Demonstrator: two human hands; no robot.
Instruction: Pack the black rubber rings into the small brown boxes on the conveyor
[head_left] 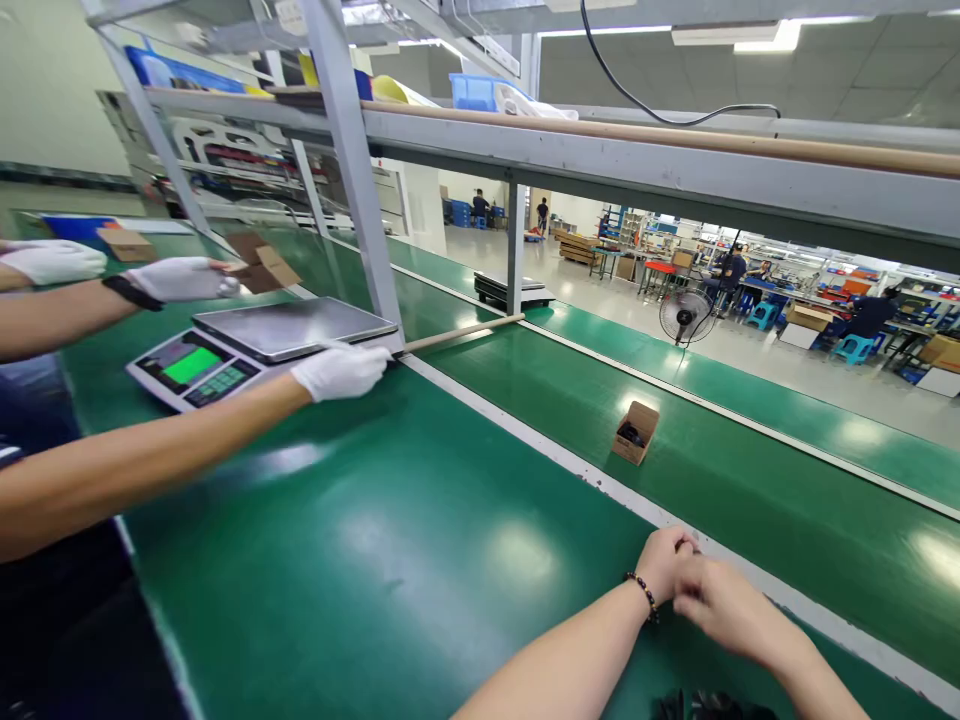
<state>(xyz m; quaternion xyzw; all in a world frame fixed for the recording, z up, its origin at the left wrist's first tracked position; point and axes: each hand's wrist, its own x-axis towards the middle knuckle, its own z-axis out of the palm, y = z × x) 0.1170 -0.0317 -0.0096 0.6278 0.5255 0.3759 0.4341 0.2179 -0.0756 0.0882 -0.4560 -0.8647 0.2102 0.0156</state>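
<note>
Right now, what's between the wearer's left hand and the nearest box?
Head view: the pale rail, then a bare stretch of green surface, between the left hand and the box. Nothing else shows there.

Left grip: beside blurred right grip, over counter.
Open box: on green belt, dark item inside.
Scale: on counter, display lit green; co-worker's gloved hand beside.

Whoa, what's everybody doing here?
The person's left hand and right hand are close together over the green tabletop; I can't see whether they hold anything. Beyond, a small open box with something dark inside sits on a green strip. At left, one white-gloved hand holds a cardboard carton, and another gloved hand is beside a scale.
</note>
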